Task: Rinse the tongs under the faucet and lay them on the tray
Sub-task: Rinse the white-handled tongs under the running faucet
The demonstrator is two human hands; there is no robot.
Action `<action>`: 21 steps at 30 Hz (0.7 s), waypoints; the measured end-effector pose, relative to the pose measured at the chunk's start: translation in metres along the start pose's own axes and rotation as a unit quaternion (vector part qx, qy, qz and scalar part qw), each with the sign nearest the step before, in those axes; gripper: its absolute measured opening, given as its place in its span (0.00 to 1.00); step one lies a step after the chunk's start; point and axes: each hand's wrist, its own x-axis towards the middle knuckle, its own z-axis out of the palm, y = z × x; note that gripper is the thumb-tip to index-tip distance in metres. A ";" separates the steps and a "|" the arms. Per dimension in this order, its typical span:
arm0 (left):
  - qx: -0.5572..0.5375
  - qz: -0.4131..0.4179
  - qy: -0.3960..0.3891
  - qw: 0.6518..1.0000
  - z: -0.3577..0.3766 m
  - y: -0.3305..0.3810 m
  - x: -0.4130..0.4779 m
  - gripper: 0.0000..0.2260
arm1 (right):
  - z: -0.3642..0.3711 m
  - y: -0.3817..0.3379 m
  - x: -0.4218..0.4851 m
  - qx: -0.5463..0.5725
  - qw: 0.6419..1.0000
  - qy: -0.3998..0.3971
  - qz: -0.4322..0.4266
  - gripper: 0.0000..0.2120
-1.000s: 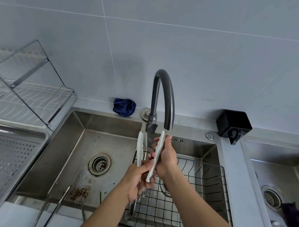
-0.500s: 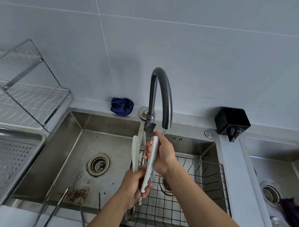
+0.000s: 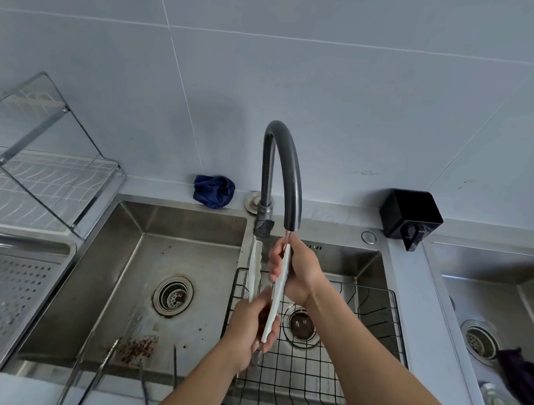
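Rinsing is the step in hand. The left hand (image 3: 248, 330) has its grip closed round the hinge end of the white tongs (image 3: 277, 294), which stand tips-up. Above that grip the right hand (image 3: 302, 271) is wrapped round one arm of them, fingers curled, seemingly rubbing it. The other arm stands free just to the left of the right grip. The spout of the faucet (image 3: 287, 172) ends right above the right grip, and a thin trickle seems to fall onto the tip there. Below both grips a wire basket (image 3: 365, 301) lies in the sink basin (image 3: 342, 260).

The next move, I judge, calls for the right hand to let go. The left would then carry the tongs well off to the left of the grips and lay them flat on the perforated tray (image 3: 14, 286).

Counted: one pair of tongs, one faucet, one tray, one wire basket, two hands and three drains (image 3: 173, 294) in view.
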 end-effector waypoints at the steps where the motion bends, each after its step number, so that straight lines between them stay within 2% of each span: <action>1: -0.012 -0.008 -0.002 1.000 -0.003 0.002 0.001 0.23 | -0.002 0.003 -0.002 0.046 0.999 -0.014 0.011 0.28; 3: -0.026 -0.013 0.006 1.000 -0.007 0.006 0.005 0.25 | 0.000 0.018 -0.005 0.077 0.997 -0.020 0.001 0.27; 4: -0.033 -0.012 0.012 0.999 -0.008 0.007 0.006 0.25 | 0.005 0.026 -0.008 0.058 0.998 -0.008 -0.019 0.26; 7: -0.051 -0.006 0.015 0.999 -0.006 0.006 0.008 0.23 | 0.017 0.039 -0.010 -0.071 0.990 0.065 -0.104 0.26; 8: -0.044 -0.003 0.018 0.999 -0.004 0.005 0.008 0.22 | 0.020 0.035 -0.009 -0.107 0.985 0.088 -0.103 0.27; 10: -0.035 -0.004 0.024 0.999 -0.001 0.000 0.008 0.23 | 0.022 0.019 -0.007 -0.145 0.984 0.089 -0.050 0.31; 13: -0.054 -0.033 -0.009 0.998 -0.004 0.001 0.007 0.22 | 0.013 0.000 -0.005 -0.030 0.999 0.013 0.032 0.24; 15: -0.073 -0.071 -0.067 0.993 -0.009 0.007 0.009 0.22 | 0.006 0.001 -0.006 0.061 0.997 -0.044 0.025 0.21; 18: -0.067 -0.111 -0.121 0.984 -0.013 0.011 0.012 0.30 | 0.003 0.015 -0.010 0.126 0.985 -0.118 -0.007 0.23; 21: -0.028 -0.107 -0.095 0.989 -0.007 0.012 0.012 0.37 | 0.006 0.009 -0.012 0.150 0.979 -0.135 -0.025 0.16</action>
